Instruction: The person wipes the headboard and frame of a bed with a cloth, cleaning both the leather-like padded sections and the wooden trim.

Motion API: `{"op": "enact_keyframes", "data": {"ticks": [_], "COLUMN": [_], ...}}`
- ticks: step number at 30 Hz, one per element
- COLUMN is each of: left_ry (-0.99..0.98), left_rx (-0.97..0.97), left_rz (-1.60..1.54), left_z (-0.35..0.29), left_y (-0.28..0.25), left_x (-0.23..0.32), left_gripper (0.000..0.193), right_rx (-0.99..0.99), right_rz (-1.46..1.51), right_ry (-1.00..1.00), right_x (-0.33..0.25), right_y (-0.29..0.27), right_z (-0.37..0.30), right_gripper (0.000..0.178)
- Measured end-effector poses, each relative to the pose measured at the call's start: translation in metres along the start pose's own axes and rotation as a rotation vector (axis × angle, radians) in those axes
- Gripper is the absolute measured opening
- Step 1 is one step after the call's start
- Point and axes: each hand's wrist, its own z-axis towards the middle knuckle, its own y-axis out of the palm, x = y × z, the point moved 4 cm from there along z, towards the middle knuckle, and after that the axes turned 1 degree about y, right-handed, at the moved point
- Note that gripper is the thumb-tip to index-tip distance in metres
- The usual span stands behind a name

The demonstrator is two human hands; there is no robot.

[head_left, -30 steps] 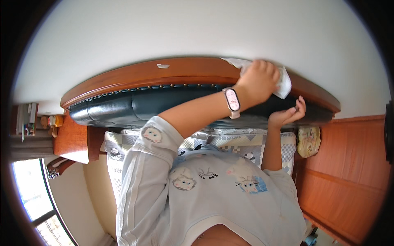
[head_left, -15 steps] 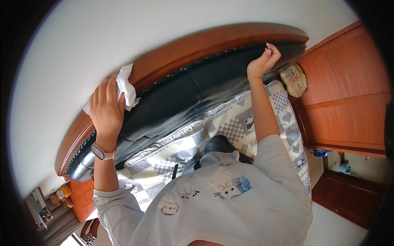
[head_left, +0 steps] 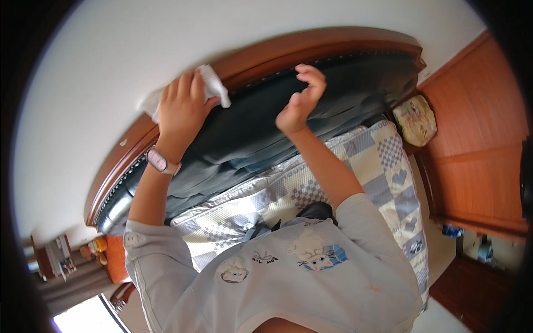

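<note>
My left hand (head_left: 184, 105) presses a crumpled white cloth (head_left: 212, 87) onto the curved wooden top rail (head_left: 261, 60) of a bed headboard. The fingers lie over the cloth and the thumb bends round its near side; a wristband sits on that wrist. My right hand (head_left: 302, 100) is raised in front of the dark padded panel (head_left: 250, 127) of the headboard. Its fingers are loosely curled and apart, with nothing in them. Whether it touches the panel I cannot tell. A row of studs edges the panel below the rail.
A bed with a patterned grey and cream cover (head_left: 366, 161) lies below the headboard. To the right stand a wooden wardrobe (head_left: 477, 139) and a yellowish patterned bundle (head_left: 415, 120). Shelves (head_left: 55, 258) and a plush toy (head_left: 94, 250) are at lower left. White wall rises behind the rail.
My left hand and the cloth have moved right along the rail. My right hand has moved left, away from the rail's right end. The view has shifted slightly.
</note>
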Motion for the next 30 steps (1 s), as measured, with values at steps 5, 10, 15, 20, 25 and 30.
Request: {"op": "enact_keyframes", "data": {"ticks": [5,10,15,20,25,30], "left_ry": [0.077,0.095,-0.041,-0.094,-0.104,-0.057], "left_rx": [0.029,0.027,0.087,0.070,0.047,0.009], "left_rz": [0.009,-0.026,-0.109,-0.119,-0.066,-0.094], "left_z": [0.081,0.138,0.187,0.160,0.089,0.086], "left_y": [0.027,0.045,0.068,0.058,0.032,0.023], "left_x": [0.074,0.125,0.174,0.156,0.084,0.075], "left_gripper": [0.048,0.041,0.037,0.037,0.042,0.045], "right_rx": [-0.099,-0.054,-0.236,-0.541,-0.608,-0.598], "right_rz": [0.094,-0.209,-0.372,-0.591,-0.604,-0.665], "right_ry": [0.139,0.241,0.098,-0.124,-0.153,-0.063], "right_x": [0.009,0.058,0.079,0.082,0.080,0.077], "right_y": [-0.041,-0.148,-0.152,-0.155,-0.157,-0.153], "right_z": [0.002,0.035,0.069,0.056,0.055,0.052], "right_gripper": [0.039,0.032,0.031,0.035,0.038,0.039]}}
